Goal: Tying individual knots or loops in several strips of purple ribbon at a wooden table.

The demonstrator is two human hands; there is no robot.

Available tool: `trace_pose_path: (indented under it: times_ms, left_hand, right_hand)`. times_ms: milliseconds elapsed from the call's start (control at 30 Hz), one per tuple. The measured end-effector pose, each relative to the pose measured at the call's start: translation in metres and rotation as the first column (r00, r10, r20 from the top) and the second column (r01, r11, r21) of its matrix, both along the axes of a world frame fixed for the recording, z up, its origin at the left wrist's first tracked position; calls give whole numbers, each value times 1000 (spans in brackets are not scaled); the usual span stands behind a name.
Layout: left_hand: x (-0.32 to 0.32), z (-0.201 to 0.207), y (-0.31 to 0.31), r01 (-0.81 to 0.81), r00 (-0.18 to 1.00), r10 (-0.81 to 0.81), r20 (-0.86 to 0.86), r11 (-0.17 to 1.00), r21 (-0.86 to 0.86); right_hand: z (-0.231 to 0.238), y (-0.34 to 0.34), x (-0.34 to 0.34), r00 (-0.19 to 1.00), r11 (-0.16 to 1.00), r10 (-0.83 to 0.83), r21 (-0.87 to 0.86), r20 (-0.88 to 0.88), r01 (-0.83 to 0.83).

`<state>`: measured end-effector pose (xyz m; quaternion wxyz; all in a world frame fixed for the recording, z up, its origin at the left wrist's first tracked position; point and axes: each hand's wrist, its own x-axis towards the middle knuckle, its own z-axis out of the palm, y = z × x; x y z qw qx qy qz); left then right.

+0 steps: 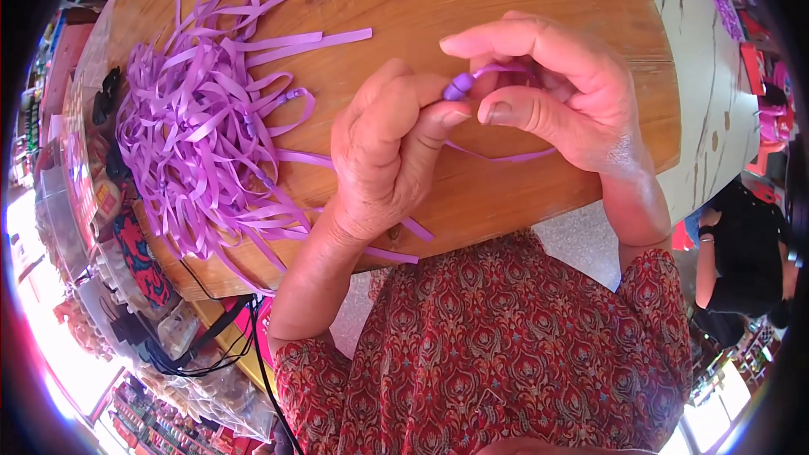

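Observation:
My left hand (383, 152) and my right hand (552, 88) meet over the wooden table (404, 0). Between their fingertips they pinch a small purple plastic piece (458, 86) threaded on a thin purple ribbon (506, 156). The ribbon loops under my right palm and trails back beneath my left hand. A loose heap of purple ribbon strips (198, 131) lies on the table to the left of my left hand, some strands hanging over the near edge.
The round table's near edge runs just in front of my red patterned clothing (506, 345). Black cables (211, 341) and packaged goods sit lower left. A person in black (746, 261) stands at right on the pale floor.

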<state>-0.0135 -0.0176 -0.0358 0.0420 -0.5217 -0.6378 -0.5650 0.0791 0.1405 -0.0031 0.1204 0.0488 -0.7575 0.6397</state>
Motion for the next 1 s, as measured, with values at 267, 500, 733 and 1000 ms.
trace_pose_path:
  times_ms: [267,500,733,1000]
  left_hand:
    - [2,4,-2,-35,997,37,64,999,-41]
    - [3,7,-6,-7,988,18,153,997,-73]
    - [1,1,-6,126,830,-104,549,992,-2]
    - [3,5,-9,55,852,-19,524,997,-52]
  right_hand:
    - [3,6,-3,999,986,-27,163,-31,31]
    - [3,5,-6,985,967,12,254,-172,33]
    - [3,4,-7,984,949,-27,306,-175,80]
    - [4,2,-7,973,877,-39,459,-228,143]
